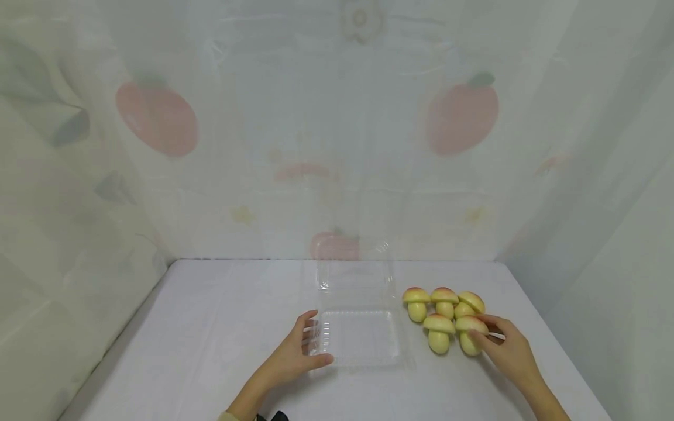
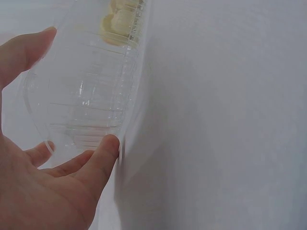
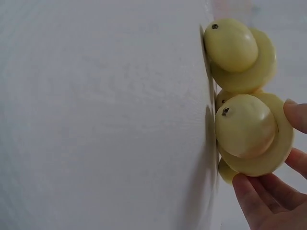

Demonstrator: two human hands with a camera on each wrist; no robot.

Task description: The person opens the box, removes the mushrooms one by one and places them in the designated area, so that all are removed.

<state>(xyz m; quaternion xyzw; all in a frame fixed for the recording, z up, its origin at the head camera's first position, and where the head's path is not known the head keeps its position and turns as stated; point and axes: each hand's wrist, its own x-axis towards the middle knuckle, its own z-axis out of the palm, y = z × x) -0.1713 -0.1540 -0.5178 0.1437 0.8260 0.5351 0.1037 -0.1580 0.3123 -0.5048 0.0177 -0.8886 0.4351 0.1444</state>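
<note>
A clear plastic clamshell box (image 1: 363,339) lies on the table with its lid (image 1: 355,276) raised at the back. My left hand (image 1: 292,354) holds the box by its left side, thumb at the front and fingers farther back; the left wrist view shows fingertips against the transparent wall (image 2: 91,96). At the right, my right hand (image 1: 508,351) grips a yellow toy mushroom (image 1: 467,344) by its red-tinged cap, between thumb and fingers. In the right wrist view this mushroom (image 3: 247,127) shows its rounded stem end with a dark spot.
Beside the held one stand several more toy mushrooms (image 1: 439,333), grouped close together right of the box. White cloth covers the table (image 1: 226,310). Pale curtains with printed fruit (image 1: 158,117) enclose the back and sides.
</note>
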